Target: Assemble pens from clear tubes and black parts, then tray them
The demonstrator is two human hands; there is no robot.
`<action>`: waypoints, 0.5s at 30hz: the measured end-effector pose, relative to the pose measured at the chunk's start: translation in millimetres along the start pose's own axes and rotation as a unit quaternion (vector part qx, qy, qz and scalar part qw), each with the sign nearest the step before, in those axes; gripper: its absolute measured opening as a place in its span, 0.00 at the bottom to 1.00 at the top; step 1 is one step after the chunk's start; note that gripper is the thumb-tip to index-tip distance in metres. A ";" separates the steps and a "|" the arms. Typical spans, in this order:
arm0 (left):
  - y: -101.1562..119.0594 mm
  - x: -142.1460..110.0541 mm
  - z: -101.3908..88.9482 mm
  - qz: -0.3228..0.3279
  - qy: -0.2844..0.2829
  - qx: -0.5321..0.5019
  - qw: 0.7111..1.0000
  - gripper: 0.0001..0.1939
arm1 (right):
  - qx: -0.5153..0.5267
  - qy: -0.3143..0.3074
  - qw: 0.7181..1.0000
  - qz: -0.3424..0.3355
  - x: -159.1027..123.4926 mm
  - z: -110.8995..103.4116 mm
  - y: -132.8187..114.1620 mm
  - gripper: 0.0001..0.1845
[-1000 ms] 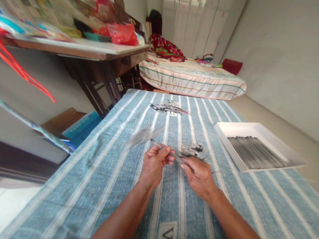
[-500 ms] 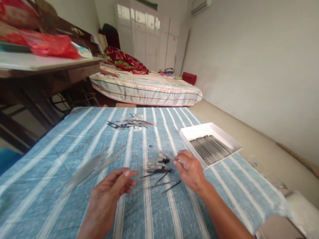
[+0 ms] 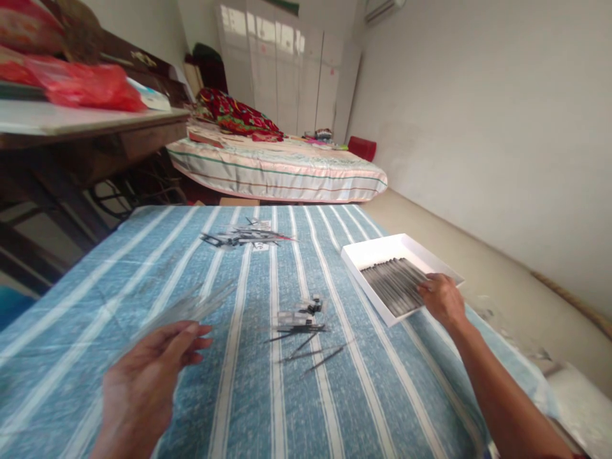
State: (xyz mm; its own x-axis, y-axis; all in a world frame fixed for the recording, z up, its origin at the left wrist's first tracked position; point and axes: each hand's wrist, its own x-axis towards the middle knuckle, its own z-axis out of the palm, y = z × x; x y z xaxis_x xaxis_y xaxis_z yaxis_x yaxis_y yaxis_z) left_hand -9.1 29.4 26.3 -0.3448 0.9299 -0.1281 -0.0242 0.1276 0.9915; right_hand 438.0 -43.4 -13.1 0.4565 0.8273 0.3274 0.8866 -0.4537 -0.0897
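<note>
My right hand (image 3: 442, 298) reaches into a white tray (image 3: 366, 255) at the table's right edge. It rests on a row of thin dark-and-clear rods (image 3: 392, 284), fingers curled; I cannot see what they hold, if anything. My left hand (image 3: 143, 382) hovers low at the near left with fingers stretched out, holding nothing, next to a loose bunch of clear tubes (image 3: 191, 309). Between my hands, small clear caps and thin black refills (image 3: 301, 322) lie on the blue striped cloth (image 3: 382, 395).
A second pile of dark thin parts (image 3: 246, 238) lies at the far middle of the table. A wooden table with red bags (image 3: 81, 89) stands at the left. A bed (image 3: 282, 169) is behind. Bare floor runs along the right wall.
My right hand has moved from the middle of the table out to the white tray. My left hand has dropped back toward me and to the left, fingers still apart.
</note>
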 end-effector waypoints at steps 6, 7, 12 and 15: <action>2.7 9.4 -6.4 -0.001 0.053 -0.005 0.999 0.04 | -0.018 -0.009 1.000 0.006 -1.3 1.9 0.3 0.17; 3.5 9.9 -7.3 -0.002 0.058 -0.005 0.998 0.04 | -0.024 -0.012 1.000 0.002 -1.3 2.6 1.2 0.18; 4.6 12.4 -12.2 0.003 0.067 -0.024 0.997 0.05 | -0.036 -0.008 0.999 -0.008 -2.5 6.8 4.1 0.18; 0.5 17.2 -15.1 0.013 0.079 -0.024 0.996 0.06 | -0.028 -0.009 1.000 -0.004 -4.7 8.7 4.3 0.20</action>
State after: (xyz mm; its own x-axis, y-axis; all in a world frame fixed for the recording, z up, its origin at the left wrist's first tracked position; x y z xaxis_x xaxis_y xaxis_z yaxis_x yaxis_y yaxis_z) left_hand -29.3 40.2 25.0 -0.4898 0.8660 -0.1004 -0.0569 0.0832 0.9949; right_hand 440.3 -46.3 -23.2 0.4505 0.8367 0.3113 0.8851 -0.4642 -0.0331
